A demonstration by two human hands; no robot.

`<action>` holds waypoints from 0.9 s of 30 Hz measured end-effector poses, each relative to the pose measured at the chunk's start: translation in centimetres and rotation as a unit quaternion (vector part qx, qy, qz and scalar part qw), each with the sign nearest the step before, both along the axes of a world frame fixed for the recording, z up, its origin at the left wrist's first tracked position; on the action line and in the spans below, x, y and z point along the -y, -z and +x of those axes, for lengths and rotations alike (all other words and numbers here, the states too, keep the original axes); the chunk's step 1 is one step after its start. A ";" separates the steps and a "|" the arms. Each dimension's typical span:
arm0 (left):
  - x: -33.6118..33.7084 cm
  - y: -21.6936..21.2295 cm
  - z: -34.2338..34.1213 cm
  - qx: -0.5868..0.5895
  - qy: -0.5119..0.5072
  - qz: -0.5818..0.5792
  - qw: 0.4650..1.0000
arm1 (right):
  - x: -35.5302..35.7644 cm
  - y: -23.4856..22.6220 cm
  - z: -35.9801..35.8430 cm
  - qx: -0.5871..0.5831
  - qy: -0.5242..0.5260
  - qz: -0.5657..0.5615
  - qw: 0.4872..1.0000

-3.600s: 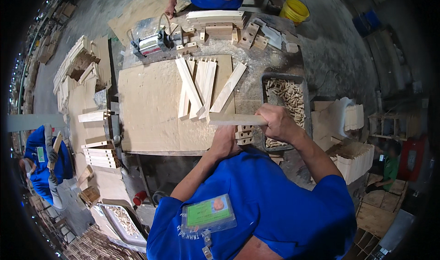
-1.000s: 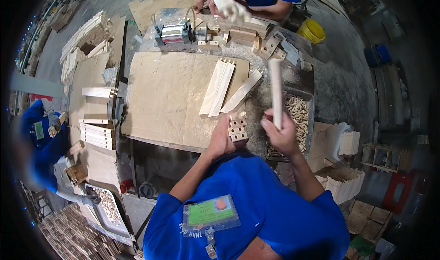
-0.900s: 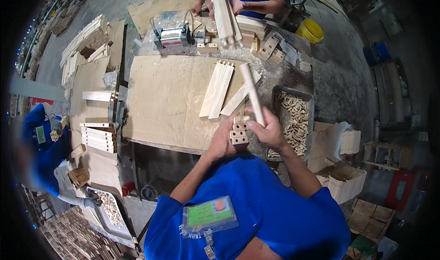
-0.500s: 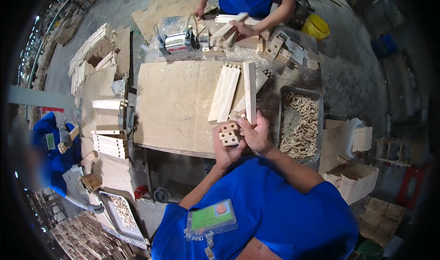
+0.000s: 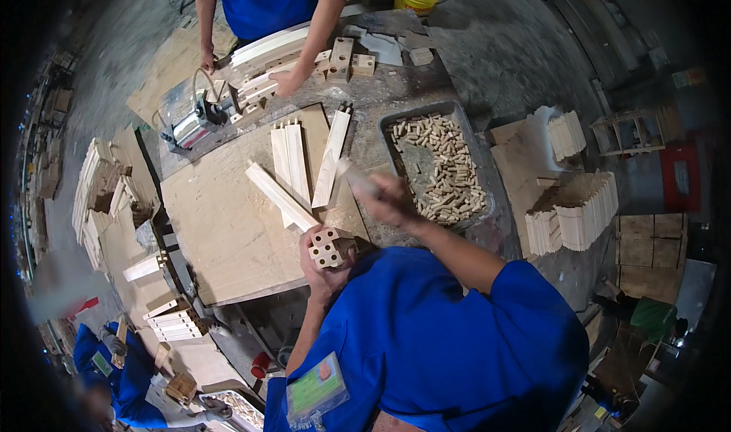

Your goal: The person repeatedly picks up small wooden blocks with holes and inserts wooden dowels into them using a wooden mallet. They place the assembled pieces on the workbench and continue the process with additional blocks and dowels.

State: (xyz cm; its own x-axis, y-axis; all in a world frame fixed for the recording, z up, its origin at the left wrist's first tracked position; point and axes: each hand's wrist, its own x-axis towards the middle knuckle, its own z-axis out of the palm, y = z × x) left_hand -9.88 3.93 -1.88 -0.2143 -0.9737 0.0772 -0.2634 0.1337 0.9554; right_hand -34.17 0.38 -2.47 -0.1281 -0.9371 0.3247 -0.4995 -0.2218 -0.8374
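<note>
My left hand (image 5: 320, 278) is closed around a small bundle of pale wooden bars (image 5: 327, 249), their drilled ends facing me. One bar (image 5: 280, 196) reaches from that hand to the far left over the cardboard. My right hand (image 5: 387, 201), smeared by motion, grips a short-looking pale wooden piece (image 5: 352, 175) left of the dowel tray; its exact kind cannot be made out. Beyond my hands lie wooden bars with dowels in their far ends (image 5: 292, 162), and another dowelled bar (image 5: 333, 158) stands apart to their right.
A grey tray (image 5: 487, 196) of wooden dowels sits at right. Across the table a co-worker's hand (image 5: 288, 80) touches wooden bars beside a metal clamp-like device (image 5: 190, 130). Drilled blocks (image 5: 341, 59) lie at the back. Stacked wooden pieces (image 5: 582, 211) stand right; another worker (image 5: 126, 379) is lower left.
My view has turned. My right hand has moved away from my left and the upright bar is no longer between them. The co-worker's raised wooden pieces are now down on the table.
</note>
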 end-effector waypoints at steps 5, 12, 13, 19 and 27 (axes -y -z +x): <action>1.1 -0.6 -1.1 0.011 0.021 0.031 0.999 | -4.0 6.7 -12.2 -0.011 0.375 0.397 0.838; 1.4 0.1 -1.6 -0.006 0.032 0.036 0.999 | -3.8 9.6 -16.4 -0.175 0.306 0.378 0.856; 1.5 0.0 -1.8 -0.002 0.037 0.033 0.999 | -3.8 9.9 -16.4 -0.186 0.301 0.366 0.861; 1.4 0.2 -2.6 0.039 0.033 0.014 0.999 | -4.4 10.2 -16.5 -0.206 0.323 0.374 0.845; 2.2 -1.6 -4.0 0.005 0.052 0.005 0.999 | -5.9 8.1 -17.2 -0.025 0.336 0.378 0.862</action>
State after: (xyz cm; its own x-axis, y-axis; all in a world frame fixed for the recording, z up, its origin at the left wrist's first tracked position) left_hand -13.87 1.77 -0.28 -0.3142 -0.9471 0.0649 -0.2576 0.1508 0.9544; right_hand -51.36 6.29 -10.55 -0.7278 -0.6035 -0.3257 -0.3427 0.7315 -0.5894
